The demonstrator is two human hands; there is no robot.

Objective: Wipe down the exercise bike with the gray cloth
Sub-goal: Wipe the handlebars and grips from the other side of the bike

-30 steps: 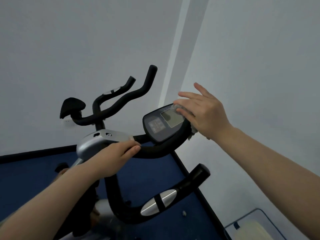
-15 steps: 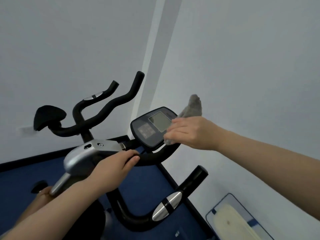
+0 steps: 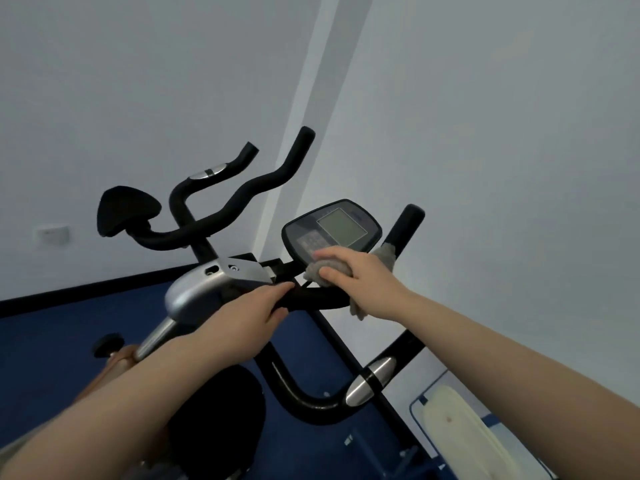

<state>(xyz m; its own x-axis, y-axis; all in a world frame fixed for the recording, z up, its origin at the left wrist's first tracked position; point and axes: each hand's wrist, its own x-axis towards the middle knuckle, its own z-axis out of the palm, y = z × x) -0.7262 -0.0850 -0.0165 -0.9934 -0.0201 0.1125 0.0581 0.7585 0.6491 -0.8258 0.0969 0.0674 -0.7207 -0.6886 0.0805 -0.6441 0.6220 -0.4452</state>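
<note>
Right hand [image 3: 356, 275] has dropped from the console [image 3: 330, 230] side to its lower edge — fingers bunched around gray cloth [image 3: 327, 270]. Left hand [image 3: 242, 320] still wraps handlebar [image 3: 311, 299] — unchanged.

A black exercise bike [image 3: 311, 403] with curved, foam-covered handlebars is seen from above, and its oval black console [image 3: 332, 230] with a grey rectangular screen serves as the landmark. Just below the console's lower edge, a crumpled gray cloth [image 3: 327, 270] is gripped by the right hand [image 3: 356, 278] and pressed against the bar. Left of and below the console, the bar is grasped by the left hand [image 3: 242, 323]. Further left, a silver metal housing [image 3: 204, 289] is seen. Below the console lies blue flooring [image 3: 52, 341].
</note>
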